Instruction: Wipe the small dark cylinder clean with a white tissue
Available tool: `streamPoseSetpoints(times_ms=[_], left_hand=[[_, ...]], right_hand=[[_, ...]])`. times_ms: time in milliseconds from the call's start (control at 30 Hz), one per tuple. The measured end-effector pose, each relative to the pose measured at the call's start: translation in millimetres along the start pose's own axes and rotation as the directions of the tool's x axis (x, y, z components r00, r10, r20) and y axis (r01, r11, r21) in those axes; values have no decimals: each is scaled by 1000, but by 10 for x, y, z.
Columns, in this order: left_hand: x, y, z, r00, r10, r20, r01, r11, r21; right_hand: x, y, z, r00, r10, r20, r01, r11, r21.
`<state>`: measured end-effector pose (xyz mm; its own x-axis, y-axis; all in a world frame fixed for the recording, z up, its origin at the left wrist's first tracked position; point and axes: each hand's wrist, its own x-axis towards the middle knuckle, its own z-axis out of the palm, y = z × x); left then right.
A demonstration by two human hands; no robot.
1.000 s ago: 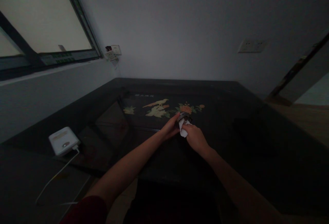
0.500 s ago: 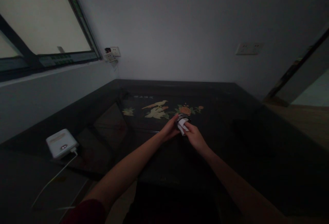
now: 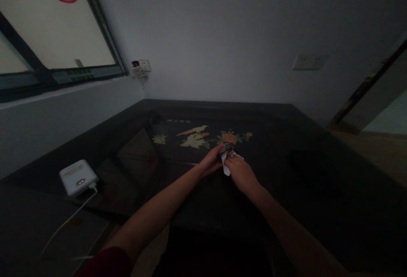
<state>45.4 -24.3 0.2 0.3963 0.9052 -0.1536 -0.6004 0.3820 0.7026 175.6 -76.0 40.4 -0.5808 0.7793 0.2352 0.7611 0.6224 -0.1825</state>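
Note:
Over the middle of the dark table (image 3: 203,209), my left hand (image 3: 212,160) is closed around the side of a small, dark, shiny object (image 3: 229,146) with a rounded rim; its kind is too dim to tell. My right hand (image 3: 243,174) presses a crumpled white tissue (image 3: 227,169) against the near side of that object. The fingertips of my right hand are partly hidden in the tissue. Both hands are close together, just in front of a painted orange flower on the tabletop.
A white power bank (image 3: 79,178) with a white cable (image 3: 68,222) lies at the left of the table. Wall sockets (image 3: 309,62) are on the back wall, and a window (image 3: 63,26) is at the left. A painted bird (image 3: 193,130) decorates the tabletop.
My right hand has shifted slightly and turned over the tissue, which now spreads wider against the dark object. My left hand keeps its hold in nearly the same place.

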Motion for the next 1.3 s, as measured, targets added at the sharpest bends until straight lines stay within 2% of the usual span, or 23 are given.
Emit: streamPoseSetpoints(times_ms=[100, 200, 233, 300, 400, 433, 467, 500, 533, 600, 667, 700, 767, 900, 1067, 1167, 1233, 1300], left_hand=[[8, -7, -16, 1000, -2, 21, 1, 1000, 15], [4, -6, -22, 1000, 6, 9, -6, 1000, 0], [0, -4, -23, 1000, 8, 10, -8, 1000, -12], [-6, 4, -24, 1000, 4, 9, -4, 999, -33], [-8, 15, -25, 1000, -13, -23, 12, 998, -54], [-6, 17, -25, 999, -18, -34, 16, 998, -61], [-4, 19, -24, 999, -23, -39, 21, 998, -67], [-2, 20, -21, 999, -28, -40, 25, 997, -70], [-1, 21, -17, 999, -28, -41, 25, 997, -71], [-6, 24, -1, 999, -17, -35, 14, 997, -72], [-20, 29, 21, 1000, -2, -16, 1, 998, -69], [-29, 32, 34, 1000, 2, -3, -3, 998, -66], [-46, 37, 54, 1000, 1, 17, 0, 999, -53], [-50, 27, 59, 1000, 10, 27, -9, 999, -32], [-8, -2, 27, 999, 28, 23, -28, 999, -16], [7, -12, 12, 999, 35, 40, -34, 999, -15], [12, -15, -1, 999, 36, 35, -36, 999, -13], [13, -15, -18, 999, 31, 9, -31, 999, -11]], right_hand=[[-15, 37, 22, 996, 86, 3, -85, 976, 201], [5, 84, 68, 989, 150, -6, -126, 849, 513], [19, 95, 91, 988, 155, -23, -106, 770, 629], [55, 104, 147, 983, 175, -57, -51, 554, 831], [100, 85, 229, 967, 254, -27, -25, 198, 980], [107, 74, 248, 961, 275, -14, -21, 123, 992], [111, 64, 258, 957, 290, -8, -20, 92, 996], [109, 55, 259, 954, 299, -11, -23, 112, 993], [103, 48, 253, 954, 300, -21, -35, 180, 983], [80, 42, 218, 960, 275, -46, -79, 427, 901], [49, 40, 168, 975, 219, -47, -124, 700, 703], [34, 41, 142, 981, 192, -32, -138, 801, 583], [9, 44, 95, 988, 154, 9, -147, 917, 372], [-4, 41, 36, 996, 82, 43, -87, 988, 129], [0, -18, 9, 998, 57, 22, -56, 998, -7], [-11, -27, 13, 996, 87, -2, -87, 994, 73], [-14, 0, 30, 991, 135, -5, -131, 967, 220], [-2, 41, 65, 986, 169, -9, -149, 892, 426]])
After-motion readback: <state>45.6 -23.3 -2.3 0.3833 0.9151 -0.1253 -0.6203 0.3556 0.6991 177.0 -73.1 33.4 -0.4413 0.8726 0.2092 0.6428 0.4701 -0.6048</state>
